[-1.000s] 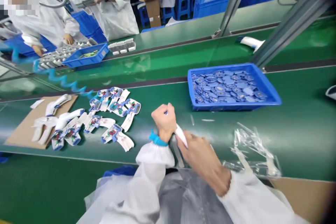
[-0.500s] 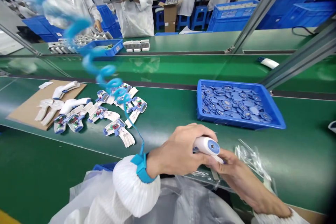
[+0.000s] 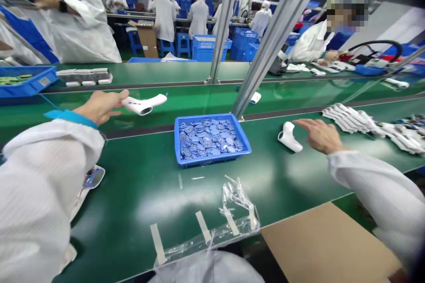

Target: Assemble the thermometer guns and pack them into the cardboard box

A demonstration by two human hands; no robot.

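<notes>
My left hand (image 3: pixel 99 106) is stretched out to the left over the far conveyor belt, its fingertips closed on the handle end of a white thermometer gun (image 3: pixel 145 104) that lies level in the air. My right hand (image 3: pixel 319 135) is out to the right with fingers extended, the index fingertip at a white shell part (image 3: pixel 290 138) lying on the green table; it holds nothing. Between the hands stands a blue tray (image 3: pixel 212 159) filled with small blue round parts.
Crumpled clear plastic bags (image 3: pixel 236 198) and tape strips (image 3: pixel 157 243) lie near the front edge, beside a cardboard sheet (image 3: pixel 327 243). A row of white shells (image 3: pixel 353 120) lies at the right. A slanted aluminium post (image 3: pixel 282 31) rises behind the tray. Co-workers in white coats stand beyond.
The view has swung right. My left hand carried the thermometer from in front of me out over the far belt. My right hand let go of it and reached right to the white shell.
</notes>
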